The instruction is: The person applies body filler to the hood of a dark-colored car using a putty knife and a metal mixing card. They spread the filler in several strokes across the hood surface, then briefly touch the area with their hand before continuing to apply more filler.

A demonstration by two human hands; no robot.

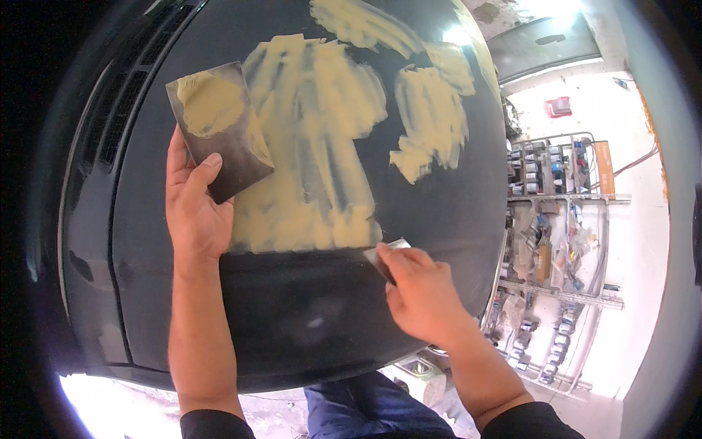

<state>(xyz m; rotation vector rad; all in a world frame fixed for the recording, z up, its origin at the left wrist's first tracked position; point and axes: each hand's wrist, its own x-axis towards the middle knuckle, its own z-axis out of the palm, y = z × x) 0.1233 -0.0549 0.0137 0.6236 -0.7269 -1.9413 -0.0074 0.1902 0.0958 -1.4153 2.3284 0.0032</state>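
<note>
My left hand (pixel 199 205) grips a dark, flat rectangular plate (pixel 232 157) with its thumb on top. A heap of yellow-beige filler paste (pixel 212 104) lies on the plate's far end, with more smeared along its right edge. In my right hand (pixel 424 293) is a small metal putty spreader (pixel 386 262), pinched between thumb and fingers. Its blade is close to the lower right corner of a large spread patch of filler (pixel 307 146) on the black car hood (pixel 292 314); I cannot tell whether it touches. Two further filler patches (pixel 431 121) lie farther right and at the top.
A dark vent grille (pixel 121 110) runs along the hood's left side. Right of the car, a metal shelf rack (pixel 559 197) holds many small containers, near a white wall (pixel 643 271). A red object (pixel 558 107) is farther back. My legs in blue trousers (pixel 373 410) stand at the hood's near edge.
</note>
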